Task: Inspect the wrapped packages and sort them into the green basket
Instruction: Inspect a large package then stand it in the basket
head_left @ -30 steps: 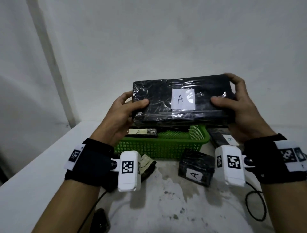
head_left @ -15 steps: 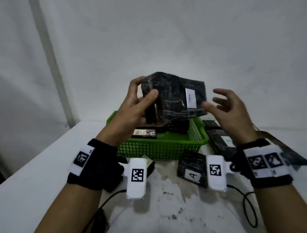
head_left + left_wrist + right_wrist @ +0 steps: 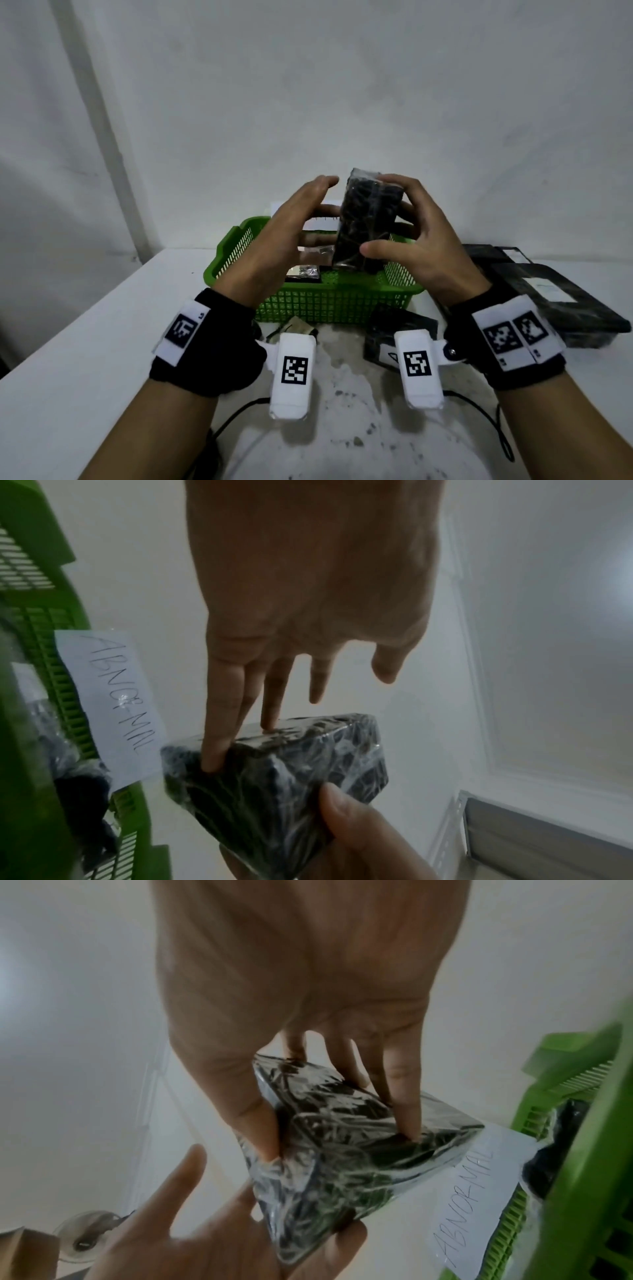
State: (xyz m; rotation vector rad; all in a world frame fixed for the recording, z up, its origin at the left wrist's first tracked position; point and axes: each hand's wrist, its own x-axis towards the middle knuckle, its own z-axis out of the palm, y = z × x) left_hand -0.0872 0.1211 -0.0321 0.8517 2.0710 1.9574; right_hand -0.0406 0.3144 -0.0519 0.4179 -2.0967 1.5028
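A black package in clear wrap (image 3: 368, 219) stands on end above the green basket (image 3: 335, 301). My right hand (image 3: 407, 233) grips it, thumb on the near face and fingers curled over the top. My left hand (image 3: 301, 219) lies against its left side with straight fingers. In the left wrist view those fingers (image 3: 219, 739) touch the package (image 3: 274, 777). The right wrist view shows my thumb and fingers pinching the package (image 3: 342, 1150). A paper label reading ABNORMAL (image 3: 479, 1191) hangs on the basket (image 3: 582, 1083).
Large black wrapped packages (image 3: 548, 291) lie on the table to the right of the basket. Another one (image 3: 394, 329) and a small one (image 3: 291, 329) lie just in front of it. A package (image 3: 303, 272) sits inside the basket. Cables (image 3: 503, 438) run near the table's front.
The package has turned from flat, with its A label facing me, to end-on and upright. It has come lower over the basket. My right hand let go, then took hold again.
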